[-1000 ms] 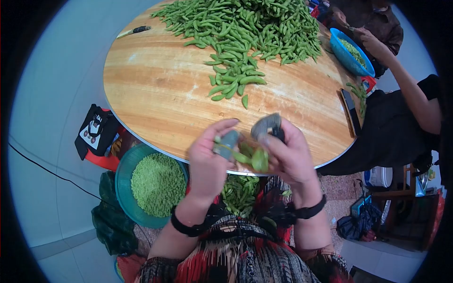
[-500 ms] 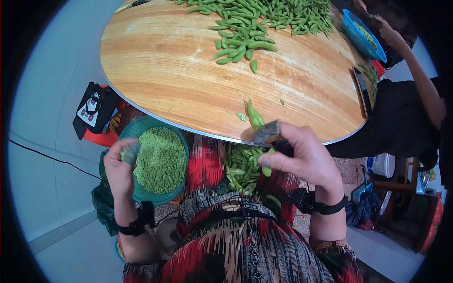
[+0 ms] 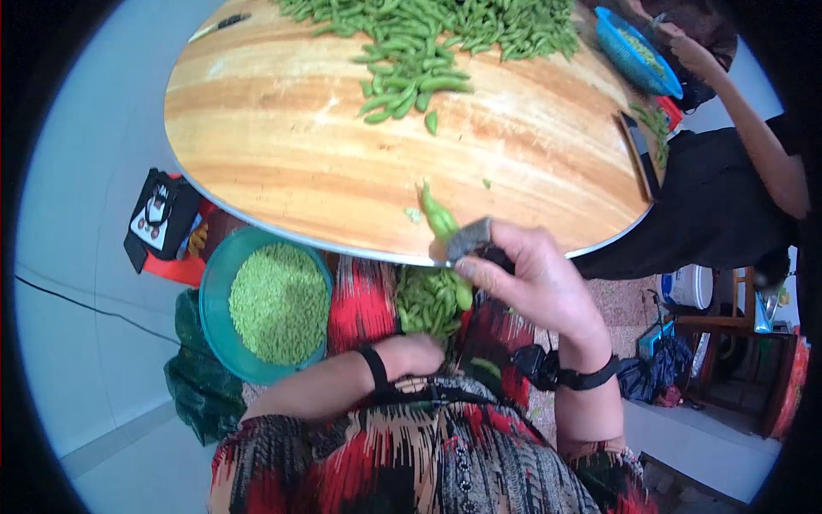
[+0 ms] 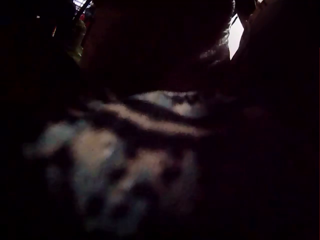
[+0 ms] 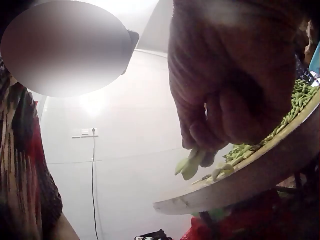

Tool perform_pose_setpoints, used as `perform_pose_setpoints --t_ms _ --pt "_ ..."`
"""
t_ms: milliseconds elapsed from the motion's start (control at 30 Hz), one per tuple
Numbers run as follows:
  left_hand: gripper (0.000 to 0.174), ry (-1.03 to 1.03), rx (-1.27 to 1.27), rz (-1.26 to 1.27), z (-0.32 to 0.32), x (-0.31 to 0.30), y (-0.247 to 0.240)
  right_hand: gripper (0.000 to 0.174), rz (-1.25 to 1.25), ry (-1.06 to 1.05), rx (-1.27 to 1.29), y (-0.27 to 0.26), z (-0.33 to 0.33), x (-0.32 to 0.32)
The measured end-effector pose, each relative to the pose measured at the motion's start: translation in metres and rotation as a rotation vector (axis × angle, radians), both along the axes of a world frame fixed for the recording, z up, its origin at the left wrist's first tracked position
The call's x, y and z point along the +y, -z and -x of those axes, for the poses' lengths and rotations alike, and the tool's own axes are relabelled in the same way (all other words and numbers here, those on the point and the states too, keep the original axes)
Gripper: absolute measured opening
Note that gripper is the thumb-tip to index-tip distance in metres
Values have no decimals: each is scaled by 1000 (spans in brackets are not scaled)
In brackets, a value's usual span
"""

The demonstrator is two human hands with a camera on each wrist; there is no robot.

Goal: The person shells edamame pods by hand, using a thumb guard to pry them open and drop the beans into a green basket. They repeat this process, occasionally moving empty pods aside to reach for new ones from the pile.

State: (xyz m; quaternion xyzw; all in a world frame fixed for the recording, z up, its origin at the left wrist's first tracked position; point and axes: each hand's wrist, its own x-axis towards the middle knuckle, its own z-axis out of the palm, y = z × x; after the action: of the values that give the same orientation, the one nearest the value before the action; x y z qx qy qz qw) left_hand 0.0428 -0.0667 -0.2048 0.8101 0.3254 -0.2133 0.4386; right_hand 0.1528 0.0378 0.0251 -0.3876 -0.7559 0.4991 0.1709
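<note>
In the head view my right hand (image 3: 544, 278) is at the table's near edge, a grey covering (image 3: 469, 239) on its index finger. Its thumb and fingers pinch a green soybean pod (image 5: 188, 168), whose end sticks out below the fingertips in the right wrist view. Another soybean pod (image 3: 437, 210) lies on the table right at the fingertips. My left hand (image 3: 419, 353) is low over my lap beside a heap of green pods (image 3: 426, 301). Its fingers are hidden behind its back, and the left wrist view is dark and blurred, showing mostly patterned cloth.
A large pile of soybean pods (image 3: 411, 38) covers the far side of the round wooden table (image 3: 300, 154). At lower left stands a green basin (image 3: 212, 300) of shelled beans. A phone (image 3: 639, 154) lies near the right edge. Another person's arm (image 3: 745, 120) reaches by a blue basket (image 3: 604, 38).
My left hand went from in front of me out over the basin of beans, then back to my lap. The right hand drew closer to the table edge and keeps its pinch.
</note>
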Motion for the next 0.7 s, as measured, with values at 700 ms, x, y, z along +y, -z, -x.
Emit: perform_pose_setpoints --t_ms 700 --pt "49 -450 -914 176 100 27 -209 20 -704 57 -571 -3 49 131"
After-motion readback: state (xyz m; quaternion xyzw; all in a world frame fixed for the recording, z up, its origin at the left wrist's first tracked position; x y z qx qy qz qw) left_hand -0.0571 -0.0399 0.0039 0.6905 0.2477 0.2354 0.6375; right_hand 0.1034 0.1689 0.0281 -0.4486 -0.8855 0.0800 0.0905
